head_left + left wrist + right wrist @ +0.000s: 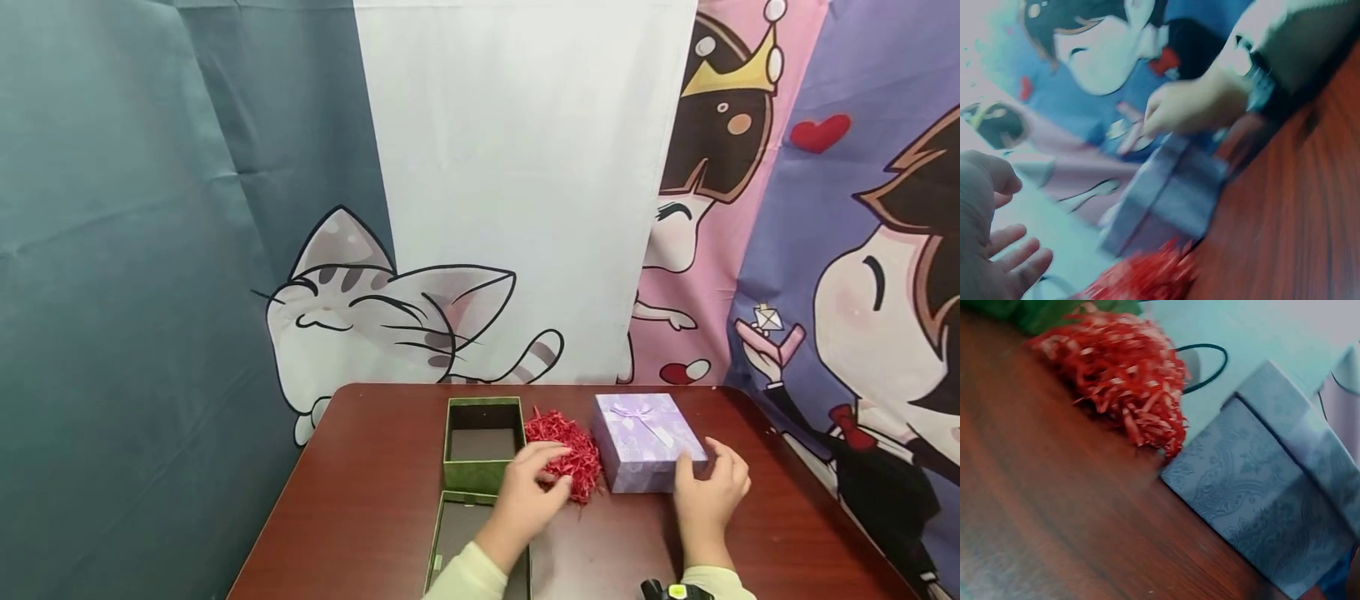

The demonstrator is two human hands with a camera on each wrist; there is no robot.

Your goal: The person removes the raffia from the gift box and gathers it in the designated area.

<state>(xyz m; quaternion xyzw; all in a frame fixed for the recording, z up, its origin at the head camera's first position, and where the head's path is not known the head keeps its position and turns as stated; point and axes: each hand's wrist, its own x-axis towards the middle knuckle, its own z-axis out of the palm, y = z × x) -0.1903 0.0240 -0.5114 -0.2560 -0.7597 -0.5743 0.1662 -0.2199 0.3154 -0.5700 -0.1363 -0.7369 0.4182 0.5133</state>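
Observation:
A lilac gift box (645, 437) with a bow on its lid stands at the right of the table. My right hand (708, 496) is at its front right corner, thumb and fingers spread apart around that corner. In the left wrist view, the same right hand (1194, 106) is bent over the top edge of the gift box (1166, 194). My left hand (525, 492) hovers in front of a heap of red shredded paper (573, 458), its fingers loosely curved with nothing between them. The left wrist view shows those fingers (1022, 256) apart. Only a sliver of my right hand enters the right wrist view.
Left of the shredded paper is a green open box (480, 475) with a dark inside. Before it lies a shallower green-rimmed tray or lid (457, 533), partly covered by my left arm. The reddish-brown table (360, 500) ends at a printed cloth backdrop (525, 167).

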